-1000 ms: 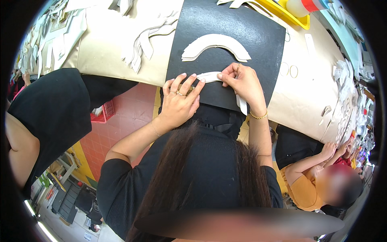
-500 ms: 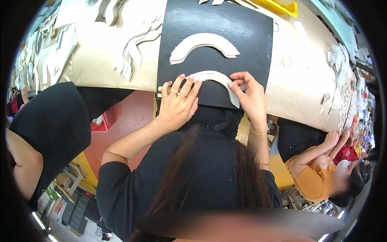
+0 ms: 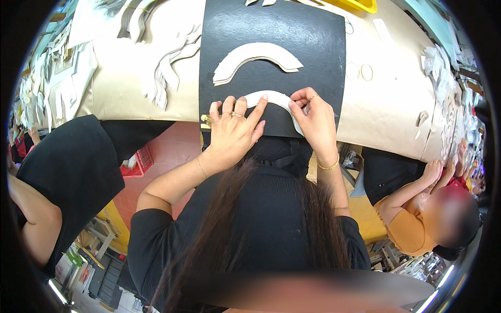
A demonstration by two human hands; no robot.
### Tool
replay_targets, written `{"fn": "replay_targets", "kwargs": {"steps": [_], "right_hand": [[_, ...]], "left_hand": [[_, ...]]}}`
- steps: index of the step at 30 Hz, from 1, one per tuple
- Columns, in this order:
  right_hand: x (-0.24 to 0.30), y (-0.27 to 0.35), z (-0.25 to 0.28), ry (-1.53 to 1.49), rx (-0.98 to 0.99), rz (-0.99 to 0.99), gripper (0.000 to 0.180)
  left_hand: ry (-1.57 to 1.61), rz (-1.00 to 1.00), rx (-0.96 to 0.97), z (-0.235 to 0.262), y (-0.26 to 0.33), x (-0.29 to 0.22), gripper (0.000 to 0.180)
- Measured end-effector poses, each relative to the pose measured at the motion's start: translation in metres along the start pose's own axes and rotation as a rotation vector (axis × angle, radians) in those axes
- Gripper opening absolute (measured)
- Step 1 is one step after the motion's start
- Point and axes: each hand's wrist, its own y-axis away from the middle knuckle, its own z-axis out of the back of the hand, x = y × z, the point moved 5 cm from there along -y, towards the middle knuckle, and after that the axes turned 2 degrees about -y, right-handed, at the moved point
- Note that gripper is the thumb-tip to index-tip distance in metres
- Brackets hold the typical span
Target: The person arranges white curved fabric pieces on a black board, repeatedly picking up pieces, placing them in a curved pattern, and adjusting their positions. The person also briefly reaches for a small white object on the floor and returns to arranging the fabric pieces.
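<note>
In the head view, a person leans over a black mat (image 3: 313,41) laid on a tan-covered worktable (image 3: 386,99). The left hand (image 3: 232,130) lies flat with its fingers spread, pressing down on the left part of a white curved strip (image 3: 274,97) that sits near the mat's front edge. The right hand (image 3: 313,120) pinches the strip's right end between thumb and fingertips, where the strip bends downward toward the person.

Just beyond the strip, further up the mat, rests a stack of curved cream pieces (image 3: 255,58), apart from both hands. To the left, on the table, lies a loose pile of pale cut pieces (image 3: 167,68). Two thin rings (image 3: 360,71) sit on the table right of the mat. Another person in an orange top (image 3: 412,229) sits at lower right.
</note>
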Motion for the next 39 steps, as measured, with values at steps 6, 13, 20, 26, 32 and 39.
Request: {"fn": "replay_targets", "kwargs": {"steps": [6, 13, 20, 26, 32, 39], "right_hand": [[0.004, 0.000, -0.003, 0.082, -0.012, 0.028, 0.018], [-0.014, 0.020, 0.012, -0.097, 0.033, -0.122, 0.022], [-0.027, 0.026, 0.012, -0.157, 0.007, -0.158, 0.023], [-0.023, 0.026, 0.013, -0.047, -0.005, -0.091, 0.017], [-0.022, 0.029, 0.016, 0.137, 0.058, -0.040, 0.012], [-0.034, 0.049, 0.048, 0.350, 0.415, -0.021, 0.013]], "left_hand": [[0.204, -0.171, -0.029, -0.007, -0.014, -0.019, 0.068], [0.270, -0.170, 0.041, -0.020, -0.014, -0.024, 0.070], [0.184, -0.162, 0.011, -0.023, -0.016, -0.027, 0.069], [0.164, -0.187, 0.030, -0.019, -0.020, -0.030, 0.061], [0.114, -0.214, 0.040, -0.014, -0.026, -0.033, 0.054], [0.329, -0.178, -0.018, 0.004, -0.041, -0.021, 0.048]]}}
